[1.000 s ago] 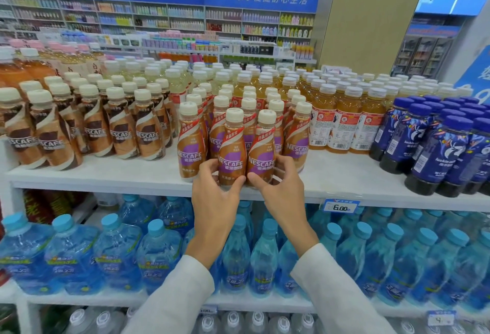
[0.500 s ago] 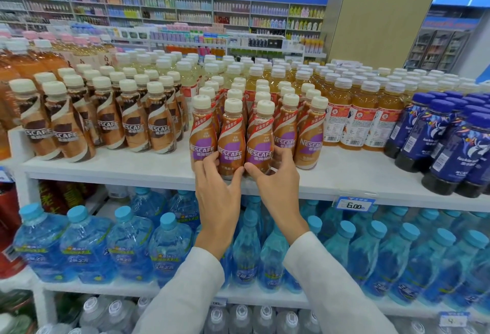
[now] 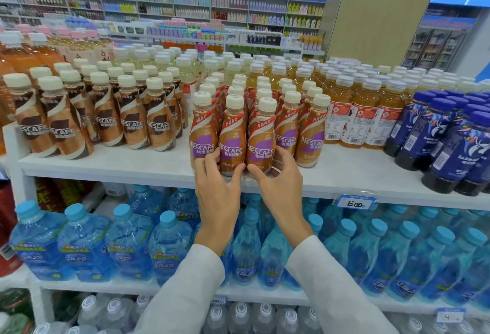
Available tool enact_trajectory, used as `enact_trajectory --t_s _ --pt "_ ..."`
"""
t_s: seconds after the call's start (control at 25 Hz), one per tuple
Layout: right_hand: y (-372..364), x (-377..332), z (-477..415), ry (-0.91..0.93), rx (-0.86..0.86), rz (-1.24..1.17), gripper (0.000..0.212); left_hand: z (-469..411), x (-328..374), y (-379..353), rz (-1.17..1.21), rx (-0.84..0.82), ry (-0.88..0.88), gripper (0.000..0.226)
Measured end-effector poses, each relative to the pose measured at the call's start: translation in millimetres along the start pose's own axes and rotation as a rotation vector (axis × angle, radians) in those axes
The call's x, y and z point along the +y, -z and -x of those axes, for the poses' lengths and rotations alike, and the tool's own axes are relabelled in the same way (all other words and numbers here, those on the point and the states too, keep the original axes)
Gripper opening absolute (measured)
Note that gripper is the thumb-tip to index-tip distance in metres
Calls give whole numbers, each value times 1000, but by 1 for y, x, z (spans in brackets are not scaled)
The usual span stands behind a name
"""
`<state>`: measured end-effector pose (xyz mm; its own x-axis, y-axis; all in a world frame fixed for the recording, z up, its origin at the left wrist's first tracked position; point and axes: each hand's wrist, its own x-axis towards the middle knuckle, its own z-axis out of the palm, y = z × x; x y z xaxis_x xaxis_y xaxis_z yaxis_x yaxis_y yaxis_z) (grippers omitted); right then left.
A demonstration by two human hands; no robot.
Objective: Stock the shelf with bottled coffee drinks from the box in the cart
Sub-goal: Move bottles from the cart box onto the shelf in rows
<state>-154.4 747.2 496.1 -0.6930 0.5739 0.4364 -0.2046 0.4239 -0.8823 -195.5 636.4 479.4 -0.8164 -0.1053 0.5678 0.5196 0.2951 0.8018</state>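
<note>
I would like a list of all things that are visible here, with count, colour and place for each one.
purple-label coffee bottles: several rows, five in front, cream caps, top shelf centre
brown-label coffee bottles: many, cream caps, top shelf left
orange drink bottles: many, white caps, top shelf right of centre
dark blue bottles: many, blue caps, top shelf far right
water bottles: many, clear blue, light blue caps, middle shelf
clear bottles: several, white caps, bottom shelf
price tag: one, blue and white, top shelf edge
top shelf: one, white
left hand: fingers on the front bottles
right hand: fingers on the front bottles
</note>
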Motion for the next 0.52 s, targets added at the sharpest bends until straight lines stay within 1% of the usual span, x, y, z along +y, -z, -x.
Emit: enact_trajectory --t_s 0.16,0.52 --pt "-1 1 0 -2 7 11 61 0 -2 -1 -4 43 6 47" --pt "-1 2 2 -10 10 12 61 0 -6 -4 -14 40 -42 46"
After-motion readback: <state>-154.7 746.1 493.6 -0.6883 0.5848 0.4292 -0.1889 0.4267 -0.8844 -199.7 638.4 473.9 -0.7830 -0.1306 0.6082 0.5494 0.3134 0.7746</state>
